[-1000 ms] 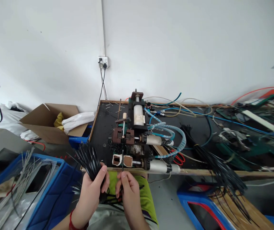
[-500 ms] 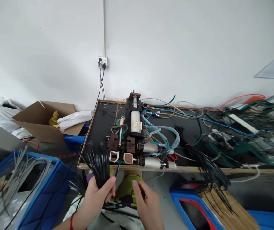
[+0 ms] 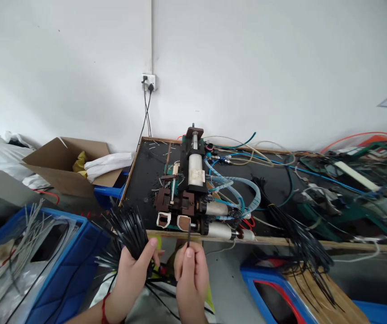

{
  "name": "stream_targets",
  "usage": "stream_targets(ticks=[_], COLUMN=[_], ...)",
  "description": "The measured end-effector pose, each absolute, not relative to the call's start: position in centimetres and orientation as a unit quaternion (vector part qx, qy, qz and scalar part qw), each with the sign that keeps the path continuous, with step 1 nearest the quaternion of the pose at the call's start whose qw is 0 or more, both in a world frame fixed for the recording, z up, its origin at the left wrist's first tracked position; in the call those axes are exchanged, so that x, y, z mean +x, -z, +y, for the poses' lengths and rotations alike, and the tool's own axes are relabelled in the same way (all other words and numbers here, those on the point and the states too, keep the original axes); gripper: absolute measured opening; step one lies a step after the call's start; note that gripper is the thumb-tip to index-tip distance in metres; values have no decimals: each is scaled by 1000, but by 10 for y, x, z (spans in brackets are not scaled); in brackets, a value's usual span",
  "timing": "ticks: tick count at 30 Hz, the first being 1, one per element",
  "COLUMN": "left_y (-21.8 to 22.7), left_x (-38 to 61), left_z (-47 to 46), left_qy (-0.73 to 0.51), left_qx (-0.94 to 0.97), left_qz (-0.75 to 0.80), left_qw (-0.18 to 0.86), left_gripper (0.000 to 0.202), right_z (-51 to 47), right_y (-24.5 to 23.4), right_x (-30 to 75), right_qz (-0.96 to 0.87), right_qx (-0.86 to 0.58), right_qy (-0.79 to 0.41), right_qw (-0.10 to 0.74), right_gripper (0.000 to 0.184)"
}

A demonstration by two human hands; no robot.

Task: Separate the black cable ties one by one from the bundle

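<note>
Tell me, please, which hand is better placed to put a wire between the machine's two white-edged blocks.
Probably the right hand: it pinches a single black wire, whose free end appears near the white-edged blocks. The left hand is occupied gripping a thick black bundle.

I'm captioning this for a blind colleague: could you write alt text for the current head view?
A person's left hand grips a bundle of black wires while the right hand holds one dark strand. Just beyond, a machine with blue hoses stands on a black-topped bench before a white wall.
</note>
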State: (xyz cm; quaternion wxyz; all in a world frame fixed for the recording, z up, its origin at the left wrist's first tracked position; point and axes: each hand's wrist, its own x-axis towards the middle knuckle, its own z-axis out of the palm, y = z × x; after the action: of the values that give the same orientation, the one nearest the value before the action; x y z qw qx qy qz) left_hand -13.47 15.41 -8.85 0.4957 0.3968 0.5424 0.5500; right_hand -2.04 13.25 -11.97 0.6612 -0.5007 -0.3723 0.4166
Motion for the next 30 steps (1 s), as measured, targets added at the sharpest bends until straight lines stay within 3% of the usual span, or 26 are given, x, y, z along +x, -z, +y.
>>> stream_targets(ticks=[5, 12, 16, 21, 26, 30], left_y=[100, 102, 100, 87, 73, 67], left_x=[-133, -140, -142, -142, -150, -166], left_z=[161, 170, 176, 181, 173, 154], left_qy=[-551, -579, -593, -631, -645, -610], left_qx=[352, 318, 303, 273, 289, 310], left_qz=[512, 527, 517, 480, 440, 475], left_qw=[557, 534, 537, 544, 554, 554], left_gripper=[32, 25, 28, 34, 26, 34], right_z=[131, 134, 135, 145, 151, 147], right_y=[124, 123, 129, 125, 118, 118], right_x=[-18, -13, -17, -26, -25, -25], right_qz=[-590, -535, -405, -202, -110, -56], right_qx=[-521, -457, -359, -264, -229, -193], right_qy=[-342, -554, -678, -738, -763, -773], right_qw=[514, 444, 497, 588, 595, 601], right_gripper=[25, 42, 51, 41, 40, 39])
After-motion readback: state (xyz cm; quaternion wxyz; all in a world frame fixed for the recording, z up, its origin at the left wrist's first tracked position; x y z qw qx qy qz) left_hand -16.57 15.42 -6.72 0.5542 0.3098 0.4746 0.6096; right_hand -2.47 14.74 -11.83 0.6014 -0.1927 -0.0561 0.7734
